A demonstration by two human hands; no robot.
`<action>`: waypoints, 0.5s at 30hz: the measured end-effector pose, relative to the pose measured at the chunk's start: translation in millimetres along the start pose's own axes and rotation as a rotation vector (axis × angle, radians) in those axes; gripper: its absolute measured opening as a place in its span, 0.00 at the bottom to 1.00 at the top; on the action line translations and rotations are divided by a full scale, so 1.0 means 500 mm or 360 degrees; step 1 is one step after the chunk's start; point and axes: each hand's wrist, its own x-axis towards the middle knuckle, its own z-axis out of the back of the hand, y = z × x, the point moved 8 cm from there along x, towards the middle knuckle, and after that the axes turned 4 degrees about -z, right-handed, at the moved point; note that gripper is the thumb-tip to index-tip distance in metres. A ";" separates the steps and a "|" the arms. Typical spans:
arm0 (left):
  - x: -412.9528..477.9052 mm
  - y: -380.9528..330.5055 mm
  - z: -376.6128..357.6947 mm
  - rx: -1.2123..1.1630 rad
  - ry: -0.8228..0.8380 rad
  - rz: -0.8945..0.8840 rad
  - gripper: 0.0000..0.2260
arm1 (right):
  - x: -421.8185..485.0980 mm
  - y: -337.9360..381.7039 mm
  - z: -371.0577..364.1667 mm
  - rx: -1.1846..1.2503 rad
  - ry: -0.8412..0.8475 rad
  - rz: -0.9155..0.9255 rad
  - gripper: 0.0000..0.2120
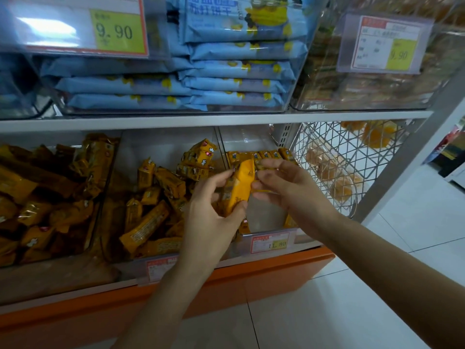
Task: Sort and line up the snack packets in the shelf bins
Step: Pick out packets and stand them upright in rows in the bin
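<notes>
Left hand (214, 207) grips a yellow packet (239, 187) by its lower end; right hand (284, 182) pinches its right edge, fingers curled; packet held upright over the right bin (266, 215), near the lined-up back row (261, 156); middle bin (163, 144) holds a jumble; step looks like placing; next move: stand it in line with the row; price tags read 11.80 (276, 244) and 9.90 (114, 31).

The bare left forearm rises from 6 o'clock. The left hand (214, 210) grips a glossy yellow-orange foil snack packet (239, 187), thumb low and fingers high. The right forearm enters from 4 o'clock. The right hand (284, 182) meets the packet's 3 o'clock edge with fingers curled; whether they pinch is unclear.
</notes>
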 end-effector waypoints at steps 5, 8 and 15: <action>-0.004 -0.010 -0.010 0.0114 -0.0093 -0.0092 0.32 | -0.022 -0.033 -0.024 -0.0353 0.0167 -0.0103 0.10; -0.010 -0.024 -0.031 0.0185 0.0017 -0.0218 0.32 | -0.019 -0.051 -0.026 -0.0283 0.0201 -0.0170 0.12; -0.006 0.021 -0.038 0.0552 0.0380 -0.0419 0.19 | 0.040 -0.038 0.074 -0.0068 -0.0107 -0.0174 0.20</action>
